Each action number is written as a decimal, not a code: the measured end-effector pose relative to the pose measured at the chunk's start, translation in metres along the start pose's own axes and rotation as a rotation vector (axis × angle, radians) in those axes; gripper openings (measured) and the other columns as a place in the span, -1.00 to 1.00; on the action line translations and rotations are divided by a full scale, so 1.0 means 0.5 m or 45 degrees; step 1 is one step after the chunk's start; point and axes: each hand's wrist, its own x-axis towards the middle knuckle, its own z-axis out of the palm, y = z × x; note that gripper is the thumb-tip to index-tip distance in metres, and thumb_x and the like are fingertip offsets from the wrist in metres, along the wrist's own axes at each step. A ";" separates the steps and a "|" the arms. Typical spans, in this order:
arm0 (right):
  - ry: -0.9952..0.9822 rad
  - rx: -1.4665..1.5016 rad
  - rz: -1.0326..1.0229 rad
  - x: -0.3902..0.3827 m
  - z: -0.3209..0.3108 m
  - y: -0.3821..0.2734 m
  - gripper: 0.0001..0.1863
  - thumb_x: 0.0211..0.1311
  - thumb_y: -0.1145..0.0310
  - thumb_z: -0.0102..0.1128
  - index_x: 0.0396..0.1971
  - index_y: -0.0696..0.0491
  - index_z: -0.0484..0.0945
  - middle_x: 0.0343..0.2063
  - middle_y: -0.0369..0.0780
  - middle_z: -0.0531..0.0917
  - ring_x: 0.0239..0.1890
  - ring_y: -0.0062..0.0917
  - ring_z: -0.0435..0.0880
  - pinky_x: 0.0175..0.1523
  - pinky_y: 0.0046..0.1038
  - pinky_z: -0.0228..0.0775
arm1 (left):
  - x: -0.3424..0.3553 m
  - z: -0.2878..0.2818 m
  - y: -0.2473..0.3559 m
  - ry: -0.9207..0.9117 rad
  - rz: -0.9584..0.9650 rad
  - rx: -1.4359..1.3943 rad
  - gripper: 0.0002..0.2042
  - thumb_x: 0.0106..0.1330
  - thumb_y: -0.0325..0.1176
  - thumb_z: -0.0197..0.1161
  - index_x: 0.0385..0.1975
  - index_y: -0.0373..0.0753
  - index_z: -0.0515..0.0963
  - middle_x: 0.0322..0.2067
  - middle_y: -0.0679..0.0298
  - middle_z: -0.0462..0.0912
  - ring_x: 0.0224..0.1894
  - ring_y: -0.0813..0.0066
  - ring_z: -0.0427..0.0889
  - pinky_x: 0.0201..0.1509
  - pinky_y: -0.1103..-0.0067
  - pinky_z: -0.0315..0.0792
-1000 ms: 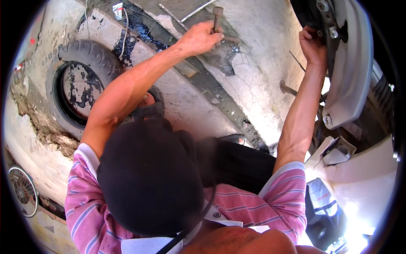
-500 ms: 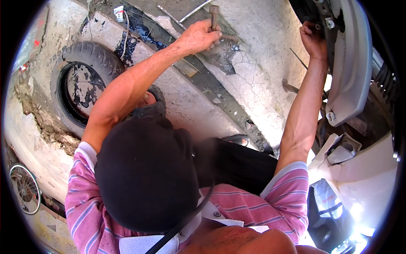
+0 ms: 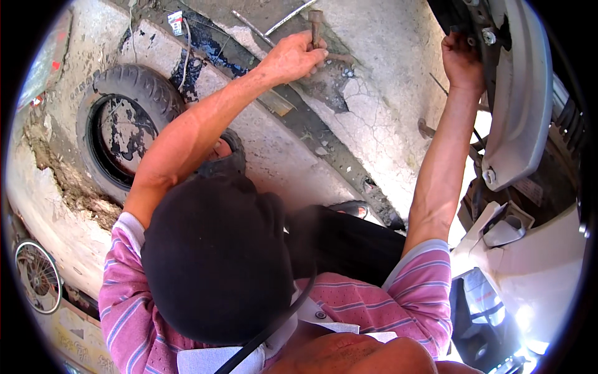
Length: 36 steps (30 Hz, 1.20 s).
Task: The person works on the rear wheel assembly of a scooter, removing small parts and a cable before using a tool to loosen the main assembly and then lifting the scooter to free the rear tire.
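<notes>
My left hand [image 3: 294, 59] is closed around a rusty L-shaped socket wrench [image 3: 316, 23]. The socket end points up past my fingers, and another rusty length shows beyond my fist, over the concrete. On the other side, my right hand [image 3: 462, 67] reaches up against the dark underside of a vehicle, beside its grey panel [image 3: 520, 118]. Its fingers curl in at a dark part there; what they hold, if anything, is hidden. A bolt head [image 3: 489, 38] sits just right of those fingers.
A worn tyre [image 3: 87, 134] lies at the left, and a spoked wheel [image 3: 38, 277] stands at the lower left. Metal rods [image 3: 289, 17] lie near the top. A hammer-like tool head [image 3: 426, 129] shows beside my right forearm. White body panels [image 3: 536, 255] fill the right.
The view has shifted slightly. My right hand's fingers have turned a little against the dark vehicle part. My left hand keeps its hold on the wrench.
</notes>
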 end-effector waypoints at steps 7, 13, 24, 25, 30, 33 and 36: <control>0.093 -0.716 -0.660 -0.072 0.031 0.101 -0.61 0.47 0.24 0.03 0.19 0.08 0.50 0.12 -0.14 0.57 0.20 -0.20 0.58 0.20 -0.16 0.39 | -0.008 -0.004 0.003 0.015 -0.034 -0.009 -0.67 0.46 -0.25 0.21 0.07 -0.34 0.51 -0.31 0.28 0.69 -0.35 0.55 0.64 -0.26 0.56 0.59; -0.074 -0.970 -0.814 -0.097 0.064 0.123 -0.58 0.41 0.52 0.13 0.24 0.09 0.49 0.10 -0.19 0.64 0.18 -0.36 0.63 0.13 -0.28 0.55 | -0.007 -0.004 -0.002 0.037 -0.024 0.021 -0.67 0.46 -0.25 0.20 0.09 -0.32 0.50 -0.31 0.28 0.69 -0.34 0.55 0.64 -0.25 0.56 0.59; -0.077 -0.920 -0.711 -0.061 0.076 0.123 -0.58 0.35 0.55 0.24 0.18 -0.01 0.55 -0.02 -0.23 0.72 0.03 -0.39 0.71 0.08 -0.30 0.60 | -0.011 0.000 0.009 0.055 -0.063 -0.007 -0.67 0.46 -0.25 0.20 0.09 -0.32 0.50 -0.31 0.29 0.69 -0.35 0.56 0.63 -0.25 0.57 0.57; -0.055 -0.934 -0.713 -0.064 0.084 0.128 -0.59 0.34 0.55 0.25 0.18 -0.01 0.55 -0.02 -0.23 0.72 0.05 -0.38 0.71 0.08 -0.30 0.60 | -0.012 0.000 0.009 0.057 -0.060 -0.025 -0.67 0.46 -0.25 0.21 0.09 -0.32 0.51 -0.31 0.29 0.69 -0.35 0.56 0.63 -0.25 0.57 0.57; -0.018 -0.916 -0.620 -0.057 0.082 0.127 -0.58 0.34 0.52 0.28 0.18 0.00 0.55 0.01 -0.21 0.72 0.06 -0.33 0.72 0.06 -0.29 0.58 | -0.010 -0.003 0.008 0.040 -0.057 -0.013 -0.66 0.46 -0.25 0.21 0.09 -0.33 0.51 -0.31 0.29 0.69 -0.36 0.55 0.63 -0.26 0.57 0.57; 0.012 -0.904 -0.594 -0.056 0.084 0.131 -0.58 0.34 0.50 0.30 0.18 0.01 0.55 0.03 -0.20 0.72 0.05 -0.32 0.73 0.04 -0.28 0.57 | -0.009 -0.003 0.009 0.037 -0.054 0.006 -0.67 0.46 -0.25 0.21 0.08 -0.33 0.51 -0.31 0.29 0.69 -0.36 0.56 0.64 -0.27 0.57 0.57; 0.071 -0.945 -0.622 -0.054 0.090 0.140 -0.58 0.33 0.49 0.30 0.18 0.03 0.55 0.01 -0.21 0.73 -0.02 -0.36 0.76 -0.02 -0.30 0.58 | -0.011 -0.007 0.010 0.039 -0.074 -0.028 -0.66 0.45 -0.23 0.23 0.08 -0.33 0.52 -0.30 0.25 0.70 -0.33 0.49 0.66 -0.23 0.53 0.58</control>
